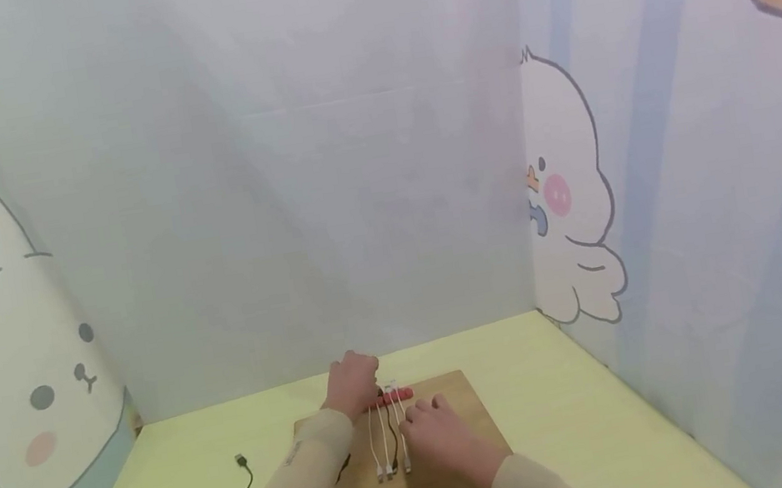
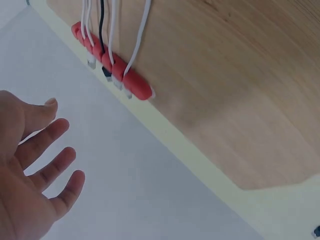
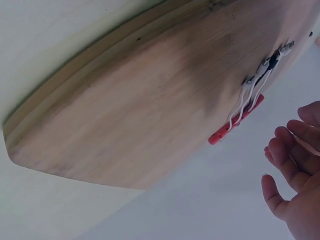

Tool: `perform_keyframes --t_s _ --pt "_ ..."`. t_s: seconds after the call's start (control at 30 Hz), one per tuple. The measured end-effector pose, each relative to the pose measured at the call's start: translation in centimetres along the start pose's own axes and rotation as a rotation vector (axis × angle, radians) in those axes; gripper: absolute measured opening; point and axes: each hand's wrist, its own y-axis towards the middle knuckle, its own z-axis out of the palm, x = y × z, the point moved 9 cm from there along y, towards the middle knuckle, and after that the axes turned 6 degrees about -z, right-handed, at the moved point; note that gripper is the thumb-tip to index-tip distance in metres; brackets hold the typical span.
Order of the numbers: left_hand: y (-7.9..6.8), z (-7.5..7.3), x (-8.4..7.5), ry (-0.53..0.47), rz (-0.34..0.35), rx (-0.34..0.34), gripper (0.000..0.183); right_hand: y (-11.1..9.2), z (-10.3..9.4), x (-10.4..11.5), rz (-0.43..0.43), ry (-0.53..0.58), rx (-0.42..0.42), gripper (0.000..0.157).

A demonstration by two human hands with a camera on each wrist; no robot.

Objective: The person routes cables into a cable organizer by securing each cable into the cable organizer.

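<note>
A red cable holder (image 1: 404, 395) lies along the far edge of a wooden board (image 1: 460, 402). Several white cables (image 2: 140, 37) and a black cable (image 2: 101, 30) run through its slots, their plugs poking out past it. My left hand (image 1: 353, 383) hovers by the holder's left end; the left wrist view shows its fingers spread and loosely bent, holding nothing. Over the right part of the board is my right hand (image 1: 441, 436), close to the cables' near ends. Its fingers (image 3: 285, 155) are relaxed, with nothing seen between them.
Another black cable (image 1: 246, 478) with a USB plug lies on the pale yellow table (image 1: 188, 460), left of the board. A dark cable piece (image 1: 343, 468) shows beside the left sleeve. Cartoon-printed curtains (image 1: 384, 194) enclose the table at the back and sides.
</note>
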Motion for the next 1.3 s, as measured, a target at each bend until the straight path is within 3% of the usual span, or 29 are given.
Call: perform_keyframes --t_s 0.3,0.47,0.77,1.07,1.3 --pt "-0.8 -1.3 2.0 0.006 0.009 -0.006 0.007 0.6 -1.1 0.6 -0.008 -0.012 -0.038 0.016" --pt "-1.1 -1.8 3.2 0.019 0.013 -0.016 0.007 1.4 -1.4 1.3 -0.020 0.006 -0.015 0.017" --pt "-1.9 -2.6 5.6 0.032 0.008 -0.041 0.013 2.4 -3.6 3.6 -0.093 -0.049 -0.096 0.008" --pt "-3.3 -3.9 7.7 0.044 -0.007 -0.031 0.019 4.2 -3.9 6.1 -0.119 -0.050 -0.052 0.014" --pt "-4.5 -4.1 10.3 0.021 -0.036 -0.041 0.023 5.1 -4.6 8.4 -0.175 -0.044 -0.073 0.014"
